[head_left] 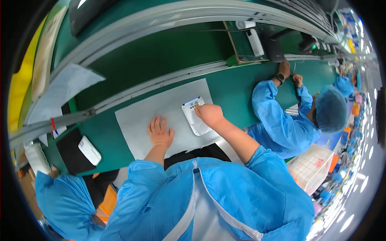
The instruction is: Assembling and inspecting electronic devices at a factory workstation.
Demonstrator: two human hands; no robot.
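A white, flat device with rounded corners lies on a pale grey sheet in front of me. Its far end carries dark ports or marks and a bluish strip. My right hand is over the device's right side, fingers curled and tips down at its far part. Whatever those fingers pinch, if anything, is too small to make out. To the left of the device, my left hand rests flat on the sheet with its fingers spread, holding nothing.
Another white device lies on a black mat at left. A metal rail crosses the green bench beyond the sheet. To the right, a co-worker in blue works at the same bench; a blue sleeve shows lower left.
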